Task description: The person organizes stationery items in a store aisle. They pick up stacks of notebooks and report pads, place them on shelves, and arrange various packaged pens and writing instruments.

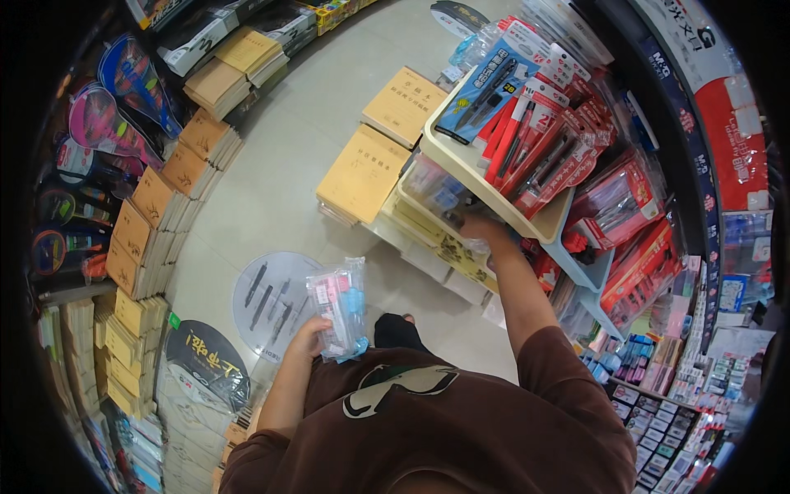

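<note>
My left hand (313,338) grips several clear plastic packets (335,305) with pink, white and light-blue contents, held in front of my body. With its arm stretched forward, my right hand (484,230) reaches into a lower cream bin (415,199) under a tilted upper cream tray (475,174). Packaged goods (439,190) lie in that lower bin. Small dark items and some clear plastic are by my right fingers, which are partly hidden, so I cannot tell whether they hold anything. Red blister packs of pens (543,148) and a blue mechanical pencil card (487,89) fill the upper tray.
Stacked tan notebooks (361,173) stand left of the bins. More notebook piles (148,197) and bagged rackets (111,123) line the left side. Round floor stickers (271,302) mark the tiled aisle (271,167). Stationery racks (660,426) rise at the right.
</note>
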The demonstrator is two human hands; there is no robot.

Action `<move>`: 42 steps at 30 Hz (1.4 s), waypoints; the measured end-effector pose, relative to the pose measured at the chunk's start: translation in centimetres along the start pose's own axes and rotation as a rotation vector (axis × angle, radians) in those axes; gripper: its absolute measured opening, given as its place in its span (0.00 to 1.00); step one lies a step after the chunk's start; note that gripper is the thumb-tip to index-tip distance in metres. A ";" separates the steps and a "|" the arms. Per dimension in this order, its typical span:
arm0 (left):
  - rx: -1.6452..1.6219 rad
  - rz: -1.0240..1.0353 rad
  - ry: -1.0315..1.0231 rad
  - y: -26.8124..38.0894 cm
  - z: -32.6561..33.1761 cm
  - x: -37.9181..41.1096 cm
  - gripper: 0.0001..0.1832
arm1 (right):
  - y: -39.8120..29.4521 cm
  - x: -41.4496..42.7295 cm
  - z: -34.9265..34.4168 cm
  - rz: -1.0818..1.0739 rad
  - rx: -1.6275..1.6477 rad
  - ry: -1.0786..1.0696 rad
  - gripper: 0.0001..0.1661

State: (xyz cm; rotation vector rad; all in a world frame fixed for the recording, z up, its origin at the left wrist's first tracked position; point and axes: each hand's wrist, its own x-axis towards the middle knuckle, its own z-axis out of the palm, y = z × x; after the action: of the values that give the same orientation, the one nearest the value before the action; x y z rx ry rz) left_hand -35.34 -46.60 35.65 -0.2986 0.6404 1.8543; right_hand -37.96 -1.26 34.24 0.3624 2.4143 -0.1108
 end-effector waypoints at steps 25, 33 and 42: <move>0.182 -0.113 -0.157 3.0 5.8 9.2 0.36 | -5.6 -15.4 -3.3 0.306 0.491 0.287 0.27; 0.198 -0.238 -0.259 2.0 9.0 11.2 0.36 | -3.9 -24.9 5.1 0.230 1.711 0.631 0.25; 0.282 -0.351 -0.359 1.5 11.4 10.9 0.33 | 5.2 -21.9 4.0 0.130 2.772 0.605 0.16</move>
State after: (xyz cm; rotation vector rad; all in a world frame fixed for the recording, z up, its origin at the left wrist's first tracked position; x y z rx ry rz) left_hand -39.61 -32.04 40.08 0.1042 0.5496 1.4127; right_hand -17.99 -1.99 45.41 1.5481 0.6325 -3.3032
